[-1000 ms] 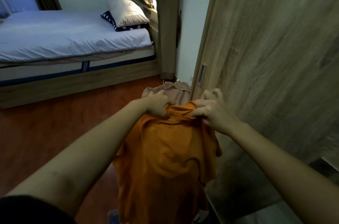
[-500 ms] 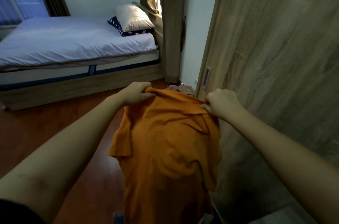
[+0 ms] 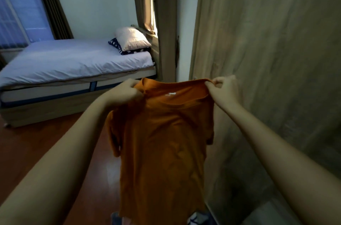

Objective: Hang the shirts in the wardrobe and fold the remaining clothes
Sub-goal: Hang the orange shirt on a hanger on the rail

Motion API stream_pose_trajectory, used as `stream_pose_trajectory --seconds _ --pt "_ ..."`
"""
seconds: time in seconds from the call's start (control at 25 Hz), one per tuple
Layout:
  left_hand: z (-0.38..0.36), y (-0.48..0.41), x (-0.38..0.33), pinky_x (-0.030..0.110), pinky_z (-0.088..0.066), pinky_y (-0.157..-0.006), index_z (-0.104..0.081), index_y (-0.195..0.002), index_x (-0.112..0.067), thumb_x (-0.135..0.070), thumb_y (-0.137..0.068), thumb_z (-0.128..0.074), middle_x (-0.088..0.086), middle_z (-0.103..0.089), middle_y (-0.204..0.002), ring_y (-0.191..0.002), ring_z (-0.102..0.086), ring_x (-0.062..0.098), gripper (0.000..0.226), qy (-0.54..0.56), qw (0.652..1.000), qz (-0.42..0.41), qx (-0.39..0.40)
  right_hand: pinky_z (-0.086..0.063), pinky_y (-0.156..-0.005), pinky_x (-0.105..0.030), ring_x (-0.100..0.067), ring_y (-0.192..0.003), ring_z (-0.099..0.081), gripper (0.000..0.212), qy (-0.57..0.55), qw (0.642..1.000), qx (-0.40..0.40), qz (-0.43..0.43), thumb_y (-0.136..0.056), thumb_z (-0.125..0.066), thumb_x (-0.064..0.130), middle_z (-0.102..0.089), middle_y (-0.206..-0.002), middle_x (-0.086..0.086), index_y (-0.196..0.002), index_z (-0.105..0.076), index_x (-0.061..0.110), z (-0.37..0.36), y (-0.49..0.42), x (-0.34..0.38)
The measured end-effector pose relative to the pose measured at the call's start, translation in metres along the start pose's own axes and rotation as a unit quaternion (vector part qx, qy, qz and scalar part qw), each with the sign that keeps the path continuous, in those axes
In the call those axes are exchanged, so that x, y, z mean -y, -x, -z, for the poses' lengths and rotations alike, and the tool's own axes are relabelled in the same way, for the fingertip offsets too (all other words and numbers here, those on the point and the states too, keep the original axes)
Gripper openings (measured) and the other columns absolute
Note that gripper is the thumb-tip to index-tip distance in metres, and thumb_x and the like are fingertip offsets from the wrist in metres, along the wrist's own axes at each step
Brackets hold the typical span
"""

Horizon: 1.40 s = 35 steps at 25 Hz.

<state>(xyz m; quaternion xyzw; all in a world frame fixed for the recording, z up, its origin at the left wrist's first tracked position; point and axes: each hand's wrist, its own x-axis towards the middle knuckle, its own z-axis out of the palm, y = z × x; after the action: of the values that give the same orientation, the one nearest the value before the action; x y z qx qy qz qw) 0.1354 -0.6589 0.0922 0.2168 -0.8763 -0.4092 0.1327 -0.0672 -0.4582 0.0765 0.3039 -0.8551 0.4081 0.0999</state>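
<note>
- Orange shirt point(image 3: 162, 141) hangs in mid-air in front of the person, stretched by its top edge between both hands, with its hem out of frame below.
- At far left, well apart from the work, a bed point(image 3: 73, 60) under a pale sheet stands on the wooden floor point(image 3: 27, 147). A pale pillow point(image 3: 132, 38) rests on a dark patterned pillow point(image 3: 129, 51) at its head.
- The person's left hand point(image 3: 127, 92) grips the shirt at one shoulder beside the collar, fingers curled tight into the cloth, apparently to keep the top edge level.
- Between the hands the neck opening is pulled wide, and a label point(image 3: 170, 93) shows inside it. This looks like straightening the garment ready for a hanger, though no hanger is in view.
- The person's right hand point(image 3: 224, 90) pinches the opposite shoulder between thumb and bent fingers, raised just in front of the wardrobe.
- A wood-grain wardrobe door point(image 3: 267, 58) fills the right side and hides the interior and any rail. Holding the shirt this close to it suits the hanging step, which appears not yet done for this garment.
</note>
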Motion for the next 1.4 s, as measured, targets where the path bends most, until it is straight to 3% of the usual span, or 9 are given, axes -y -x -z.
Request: stream_pose_trajectory --seconds 0.16,0.32,0.44,0.56,0.64,0.8,1.04,1.24,1.4 --pt "-0.041 0.075 -0.054 0.029 -0.054 -0.071 -0.069 -0.081 -0.011 -0.032 -0.071 -0.078 0.007 -0.071 -0.079 -0.073 -0.066 0.018 0.025 0.095 0.991 -0.037 0.083 -0.034 -0.061 -0.024 -0.01 -0.065 -0.048 0.019 -0.091 0.994 -0.02 0.064 -0.097 -0.041 0.024 -0.047 -0.074 0.004 -0.08 -0.043 0.018 0.065 0.076 -0.006" --pt "-0.074 0.118 -0.111 0.023 -0.052 -0.067 -0.07 -0.078 -0.018 -0.023 -0.074 -0.075 -0.003 -0.071 -0.07 -0.068 -0.066 0.006 0.008 0.192 0.965 -0.134 -0.116 -0.035 -0.049 -0.012 -0.004 -0.057 -0.046 0.015 -0.137 0.982 -0.094 0.089 -0.099 -0.038 0.02 -0.044 -0.066 0.007 -0.085 -0.041 0.016 0.144 0.135 -0.015" --pt "-0.094 0.139 -0.154 0.007 -0.041 -0.07 -0.069 -0.095 -0.024 -0.013 -0.082 -0.068 -0.013 -0.066 -0.081 -0.072 -0.059 -0.005 0.017 0.035 0.935 -0.219 -0.276 -0.037 -0.051 -0.007 -0.001 -0.061 -0.05 0.019 -0.078 0.984 -0.085 0.133 -0.095 -0.048 0.032 -0.05 -0.068 0.009 -0.082 -0.049 0.018 0.218 0.169 -0.019" --pt "-0.117 0.145 -0.182 0.021 -0.037 -0.074 -0.069 -0.1 -0.008 -0.01 -0.079 -0.059 0.007 -0.069 -0.09 -0.086 -0.061 0.021 0.023 -0.115 0.91 -0.248 -0.312 -0.036 -0.054 -0.013 -0.001 -0.064 -0.053 0.021 0.032 0.983 -0.099 0.15 -0.09 -0.054 0.042 -0.057 -0.071 0.009 -0.081 -0.057 0.022 0.271 0.192 -0.031" --pt "-0.137 0.148 -0.199 0.027 -0.041 -0.07 -0.07 -0.096 -0.005 -0.003 -0.079 -0.056 0.015 -0.069 -0.088 -0.081 -0.063 0.025 0.022 -0.112 0.924 -0.248 -0.269 -0.041 -0.058 -0.023 -0.006 -0.068 -0.055 0.02 0.09 0.979 -0.114 0.144 -0.091 -0.052 0.041 -0.059 -0.076 0.008 -0.085 -0.059 0.024 0.3 0.206 -0.049" --pt "-0.174 0.155 -0.229 0.026 -0.053 -0.065 -0.071 -0.095 -0.011 -0.018 -0.084 -0.066 0.011 -0.071 -0.084 -0.071 -0.067 0.016 0.013 0.175 0.964 -0.186 0.075 -0.039 -0.072 -0.028 -0.017 -0.086 -0.053 0.017 0.113 0.987 -0.105 0.045 -0.097 -0.045 0.027 -0.053 -0.094 0.0 -0.098 -0.06 0.018 0.343 0.225 -0.094" --pt "-0.245 0.102 -0.264 0.031 -0.039 -0.055 -0.056 -0.064 -0.002 -0.037 -0.097 -0.047 0.008 -0.054 -0.058 -0.059 -0.053 0.022 0.049 -0.015 0.963 -0.252 -0.091 -0.049 -0.073 -0.024 -0.004 -0.084 -0.06 0.024 0.205 0.977 -0.041 0.037 -0.089 -0.054 0.048 -0.065 -0.092 0.013 -0.1 -0.066 0.032 0.39 0.239 -0.124" --pt "-0.292 0.059 -0.313 0.025 -0.043 -0.055 -0.058 -0.065 -0.006 -0.042 -0.097 -0.043 0.003 -0.055 -0.055 -0.052 -0.055 0.014 0.051 -0.026 0.95 -0.309 0.033 -0.052 -0.082 -0.032 -0.006 -0.089 -0.063 0.02 0.185 0.979 -0.08 -0.007 -0.088 -0.057 0.044 -0.07 -0.097 0.013 -0.099 -0.07 0.034 0.408 0.217 -0.136" --pt "-0.329 0.005 -0.369 0.028 -0.053 -0.059 -0.063 -0.071 -0.012 -0.039 -0.097 -0.047 0.003 -0.064 -0.064 -0.063 -0.065 0.016 0.041 0.089 0.95 -0.297 0.027 -0.05 -0.081 -0.026 -0.002 -0.088 -0.062 0.021 0.21 0.973 -0.088 -0.034 -0.087 -0.056 0.047 -0.069 -0.097 0.017 -0.099 -0.07 0.037 0.404 0.2 -0.153"
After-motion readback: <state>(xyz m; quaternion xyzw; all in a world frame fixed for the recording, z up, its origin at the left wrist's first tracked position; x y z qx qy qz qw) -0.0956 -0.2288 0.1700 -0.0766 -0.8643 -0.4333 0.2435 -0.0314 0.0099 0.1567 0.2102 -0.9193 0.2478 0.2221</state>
